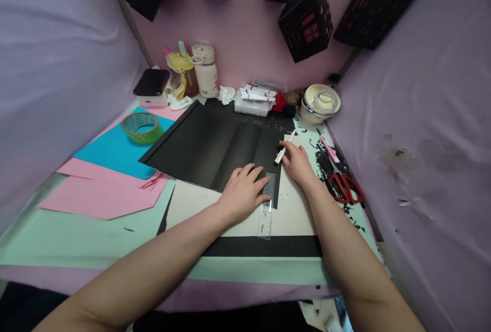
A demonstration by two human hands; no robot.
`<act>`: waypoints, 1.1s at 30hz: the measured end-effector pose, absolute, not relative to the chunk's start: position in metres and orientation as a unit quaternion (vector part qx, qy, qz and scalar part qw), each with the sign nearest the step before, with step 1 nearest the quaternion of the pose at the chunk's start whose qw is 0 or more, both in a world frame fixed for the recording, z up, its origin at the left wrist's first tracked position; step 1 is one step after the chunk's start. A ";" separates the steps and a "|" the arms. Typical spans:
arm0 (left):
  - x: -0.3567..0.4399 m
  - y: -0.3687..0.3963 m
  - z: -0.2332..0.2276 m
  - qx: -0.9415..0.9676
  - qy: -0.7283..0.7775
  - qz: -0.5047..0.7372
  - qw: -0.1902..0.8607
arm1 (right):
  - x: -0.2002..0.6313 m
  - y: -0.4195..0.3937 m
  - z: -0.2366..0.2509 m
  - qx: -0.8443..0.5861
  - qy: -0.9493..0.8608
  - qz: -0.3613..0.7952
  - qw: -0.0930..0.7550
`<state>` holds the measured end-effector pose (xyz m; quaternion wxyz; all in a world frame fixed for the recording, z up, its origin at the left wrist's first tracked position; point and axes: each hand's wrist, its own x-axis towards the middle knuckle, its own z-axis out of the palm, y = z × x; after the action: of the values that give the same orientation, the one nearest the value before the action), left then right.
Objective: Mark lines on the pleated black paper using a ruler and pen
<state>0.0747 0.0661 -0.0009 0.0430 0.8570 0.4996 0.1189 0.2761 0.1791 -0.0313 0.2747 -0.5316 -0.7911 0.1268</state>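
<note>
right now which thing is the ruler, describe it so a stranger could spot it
Start at the big black paper sheet in the middle of the table. At its near right corner, the left hand presses down a clear ruler pointing toward the person. It is the only see-through strip there, unlike the white pen in the right hand.

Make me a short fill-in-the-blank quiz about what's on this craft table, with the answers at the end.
1. The left hand presses a clear ____ onto the black paper.
2. The right hand holds a white ____.
3. The scissors have ____ handles.
4. The tape roll lies on a ____ sheet.

Missing words: ruler; pen; red; blue
</note>
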 end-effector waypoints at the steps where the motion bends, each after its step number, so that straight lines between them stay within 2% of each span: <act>1: 0.075 0.066 -0.001 0.857 0.500 0.119 0.043 | 0.276 0.179 -0.031 -0.531 -0.791 0.126 0.275; 33: 0.078 0.069 -0.004 0.859 0.494 0.113 0.066 | 0.275 0.178 -0.029 -0.532 -0.790 0.132 0.274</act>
<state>0.0777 0.0690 -0.0038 0.0660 0.8594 0.4942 0.1133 0.2750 0.1779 -0.0289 0.2739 -0.5320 -0.7902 0.1321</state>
